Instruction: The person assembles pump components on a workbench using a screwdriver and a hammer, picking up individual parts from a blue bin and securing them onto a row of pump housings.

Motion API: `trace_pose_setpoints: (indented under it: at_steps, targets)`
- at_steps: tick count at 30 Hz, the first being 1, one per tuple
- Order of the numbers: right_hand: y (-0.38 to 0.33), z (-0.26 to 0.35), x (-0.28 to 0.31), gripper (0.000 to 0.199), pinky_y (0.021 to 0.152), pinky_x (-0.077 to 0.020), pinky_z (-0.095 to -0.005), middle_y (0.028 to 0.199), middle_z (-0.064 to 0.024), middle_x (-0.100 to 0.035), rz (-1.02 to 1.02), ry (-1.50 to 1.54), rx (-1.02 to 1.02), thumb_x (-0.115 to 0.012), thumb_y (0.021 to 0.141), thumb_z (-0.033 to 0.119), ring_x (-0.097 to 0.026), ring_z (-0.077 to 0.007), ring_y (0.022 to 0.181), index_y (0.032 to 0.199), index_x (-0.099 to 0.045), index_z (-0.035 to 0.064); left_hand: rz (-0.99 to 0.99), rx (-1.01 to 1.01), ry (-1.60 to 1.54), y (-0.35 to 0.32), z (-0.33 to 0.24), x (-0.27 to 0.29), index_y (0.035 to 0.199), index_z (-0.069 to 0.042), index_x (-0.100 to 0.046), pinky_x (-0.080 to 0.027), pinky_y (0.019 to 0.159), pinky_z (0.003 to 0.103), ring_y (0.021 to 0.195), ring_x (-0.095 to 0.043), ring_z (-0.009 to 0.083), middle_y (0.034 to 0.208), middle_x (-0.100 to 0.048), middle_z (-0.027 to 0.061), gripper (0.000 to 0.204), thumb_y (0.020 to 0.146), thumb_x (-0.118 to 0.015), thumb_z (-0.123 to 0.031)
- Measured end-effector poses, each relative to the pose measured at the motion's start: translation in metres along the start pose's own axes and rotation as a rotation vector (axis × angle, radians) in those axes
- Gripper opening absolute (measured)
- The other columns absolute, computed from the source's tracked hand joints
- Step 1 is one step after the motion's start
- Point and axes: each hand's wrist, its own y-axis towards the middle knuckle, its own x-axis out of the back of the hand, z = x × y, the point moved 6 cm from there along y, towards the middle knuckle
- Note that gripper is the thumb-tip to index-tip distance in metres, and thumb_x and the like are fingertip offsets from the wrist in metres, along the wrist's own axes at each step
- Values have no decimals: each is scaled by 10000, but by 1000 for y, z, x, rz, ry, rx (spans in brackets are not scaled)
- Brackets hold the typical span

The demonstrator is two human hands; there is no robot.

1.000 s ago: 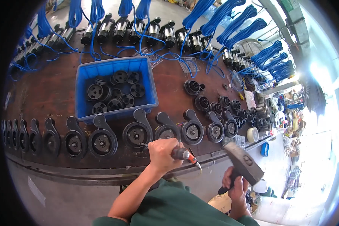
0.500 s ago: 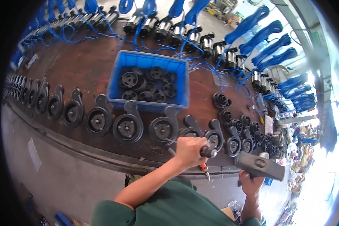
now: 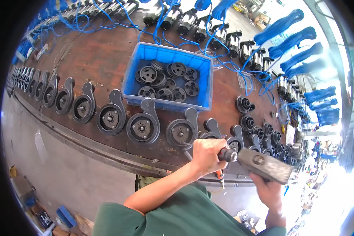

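Note:
My left hand is closed around the black handle of a screwdriver; its thin shaft points left to the lower rim of a round black pump housing. The blade tip is hard to make out. My right hand grips a hammer from below, its handle mostly hidden. The blocky steel head is slightly blurred and sits just right of the screwdriver's butt end, with a small gap. Another housing stands behind my left hand, partly covered by it.
A row of similar housings runs along the near table edge. Behind it, a blue crate holds several black discs. Motors with blue cables line the far side. Black ringed parts stand at right. An orange tool hangs below my left hand.
The hammer head has come in left, closer to the screwdriver's butt end. My left hand keeps its grip on the screwdriver. The whole view has shifted a little.

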Motion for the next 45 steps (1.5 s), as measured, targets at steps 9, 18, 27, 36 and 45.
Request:
trace_pose_setpoints:
  at_steps: [9, 18, 27, 36, 45]
  targets:
    - [11, 36, -3, 425, 953, -501, -366, 1210, -141, -683, 102, -251, 138, -782, 891, 103, -656, -232, 1104, 1280, -643, 4, -62, -21, -63, 2, 0, 7, 717, -111, -607, -471, 512, 391, 565, -640, 287, 620, -618, 53, 210, 588, -772, -102]
    - [-5, -2, 35, 546, 823, -479, -287, 1134, -121, -674, -227, 308, -48, -779, 897, 123, -614, -146, 929, 1351, -542, -65, -104, -35, -39, 5, -3, 2, 708, -98, -620, -456, 505, 381, 530, -611, 277, 594, -581, 56, 221, 551, -773, -69]
    - [20, -63, 6, 364, 659, -459, -234, 1027, -61, -667, -16, 381, -176, -733, 943, 64, -583, -87, 791, 1271, -604, -27, -124, 13, 64, 13, 2, -18, 763, -111, -634, -455, 520, 380, 566, -632, 258, 620, -599, 33, 272, 529, -766, -67]
    - [66, -103, 14, 431, 637, -489, -226, 1010, -109, -692, 189, 478, -249, -682, 971, 61, -614, -108, 750, 1364, -531, -34, -169, 105, 173, 21, 12, -34, 766, -136, -625, -462, 542, 376, 576, -622, 260, 641, -607, 28, 343, 480, -791, -45]
    - [99, -141, 32, 504, 403, -369, -246, 668, -66, -567, 83, -30, 341, -644, 984, 106, -448, -87, 457, 1417, -434, -45, -299, 179, 306, 29, 18, -34, 770, -158, -639, -447, 541, 350, 586, -613, 229, 671, -616, 10, 391, 449, -847, -78]
